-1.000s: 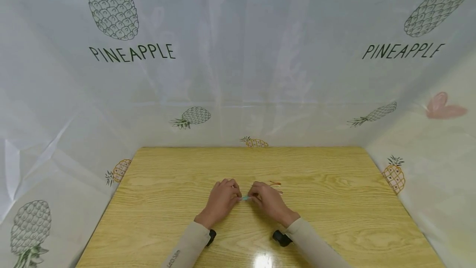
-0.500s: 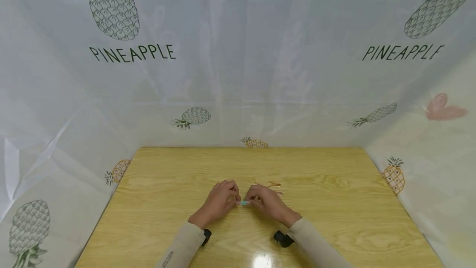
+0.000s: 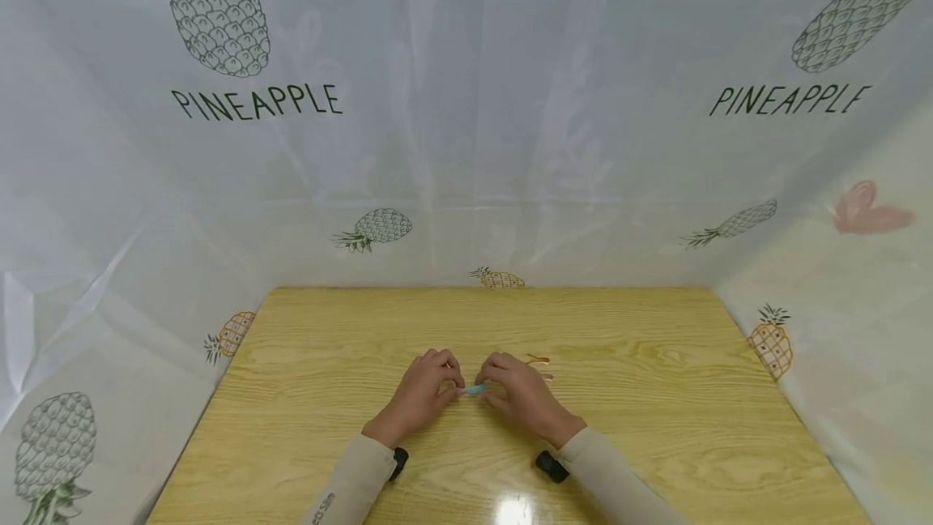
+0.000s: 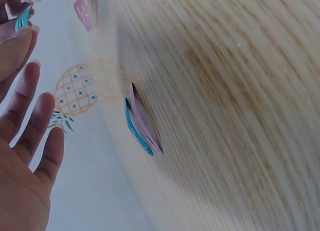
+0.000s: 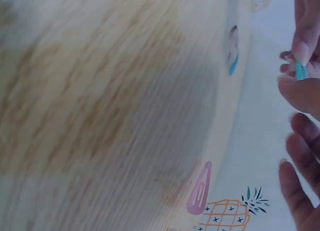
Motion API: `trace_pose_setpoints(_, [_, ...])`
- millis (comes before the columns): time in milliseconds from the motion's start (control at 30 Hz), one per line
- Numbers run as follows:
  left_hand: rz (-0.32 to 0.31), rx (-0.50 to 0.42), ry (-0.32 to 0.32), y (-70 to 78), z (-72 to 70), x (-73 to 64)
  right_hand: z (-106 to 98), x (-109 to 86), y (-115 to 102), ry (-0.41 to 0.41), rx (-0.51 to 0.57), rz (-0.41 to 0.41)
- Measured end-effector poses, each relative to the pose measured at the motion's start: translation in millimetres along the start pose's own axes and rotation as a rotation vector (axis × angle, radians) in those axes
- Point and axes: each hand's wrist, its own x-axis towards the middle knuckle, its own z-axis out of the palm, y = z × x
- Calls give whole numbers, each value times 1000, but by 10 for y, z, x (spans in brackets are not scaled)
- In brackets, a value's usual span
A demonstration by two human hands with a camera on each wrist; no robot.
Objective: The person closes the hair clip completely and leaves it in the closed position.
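Observation:
Between the two hands is a small teal snap hair clip. My left hand pinches its left end between thumb and fingers. On the other end are the thumb and fingertips of my right hand. Seen from the left wrist, the teal clip's ridged body shows above the thumb, while the other left fingers spread loosely. In the right wrist view, the right thumb covers the clip's lower part.
A bent blue hair clip and a bent pink one lie side by side on the wooden table. Another pink snap clip lies near the far edge in the right wrist view. A pineapple-printed sheet surrounds the table.
The hands drew slightly toward the body, then moved back out and a little left with the teal clip. More of the clip now shows between the fingers, and the right fingers have loosened somewhat.

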Motion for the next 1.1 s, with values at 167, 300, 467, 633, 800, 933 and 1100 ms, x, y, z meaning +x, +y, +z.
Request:
trace_pose_setpoints(167, [-17,-39,-4,-5,6,-5,39,40,22,66,-85,-98])
trace_pose_setpoints(300, [-26,-25,10,-6,13,-19,62,59,34,92,-135,-134])
trace_pose_setpoints(467, [-5,86,84,-33,27,-35,96,80,31,96,-178,-116])
trace_pose_setpoints(633, [10,200,121,-62,24,-39,144,106,0,58,-171,-38])
trace_pose_setpoints(800, [-2,267,100,-73,30,-33,200,132,-39,-4,-164,49])
trace_pose_setpoints(933, [4,313,81,-90,41,-21,239,168,-62,-43,-176,90])
trace_pose_setpoints(1100, [-11,345,26,-120,71,12,292,207,-76,-80,-173,125])
